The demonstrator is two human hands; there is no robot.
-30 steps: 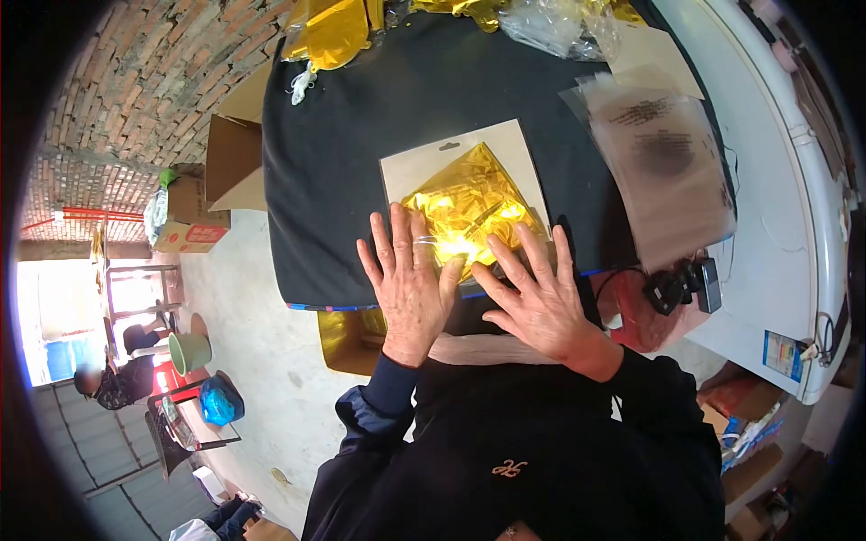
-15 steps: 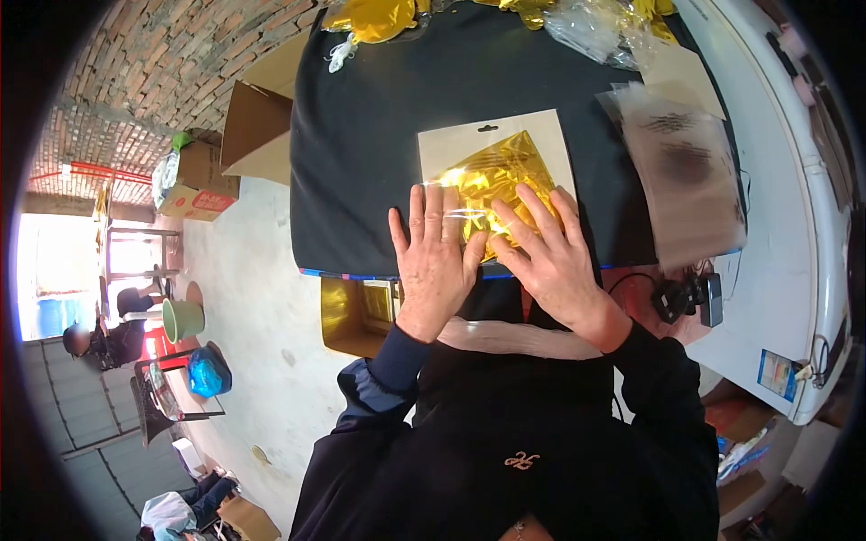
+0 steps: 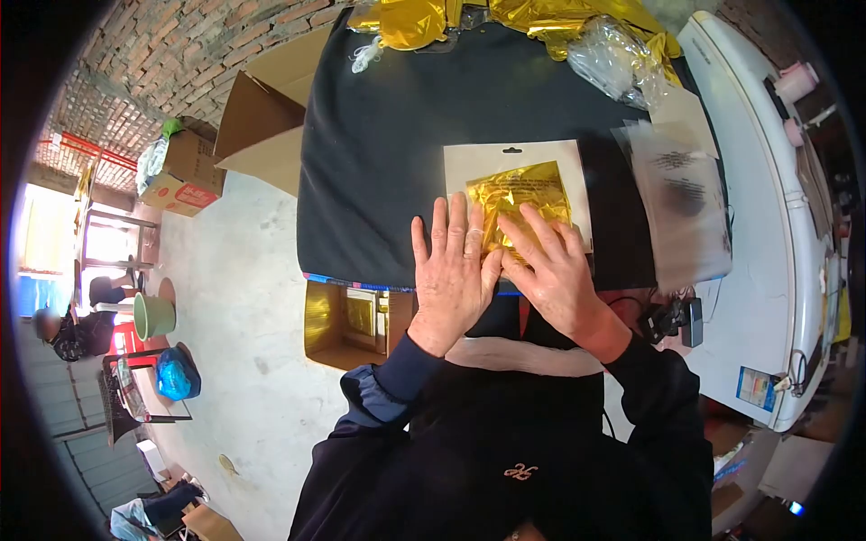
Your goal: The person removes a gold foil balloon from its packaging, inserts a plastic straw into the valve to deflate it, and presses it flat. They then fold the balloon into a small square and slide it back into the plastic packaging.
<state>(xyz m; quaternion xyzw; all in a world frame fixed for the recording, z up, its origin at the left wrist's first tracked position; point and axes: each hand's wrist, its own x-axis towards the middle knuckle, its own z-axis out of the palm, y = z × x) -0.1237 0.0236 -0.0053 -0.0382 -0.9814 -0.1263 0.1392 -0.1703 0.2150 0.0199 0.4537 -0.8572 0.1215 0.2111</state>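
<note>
A folded gold foil piece (image 3: 523,197) lies on a cream card (image 3: 465,163) on the black cloth-covered table (image 3: 388,153). My left hand (image 3: 454,270) lies flat on the near left part of the foil, fingers spread, a ring on one finger. Beside it, my right hand (image 3: 552,270) presses flat on the near right part of the foil and card. Both palms rest at the table's near edge. The lower edge of the foil is hidden under my fingers.
A stack of clear printed bags (image 3: 678,203) lies right of the card. More gold foil (image 3: 541,13) and crumpled plastic (image 3: 609,59) sit at the far edge. A box with gold items (image 3: 347,320) stands below the table, open cartons (image 3: 262,117) at left, a white appliance (image 3: 767,207) at right.
The foil has been folded from a larger pointed shape into a smaller, squarer pack. Both hands have drawn closer together over its near part.
</note>
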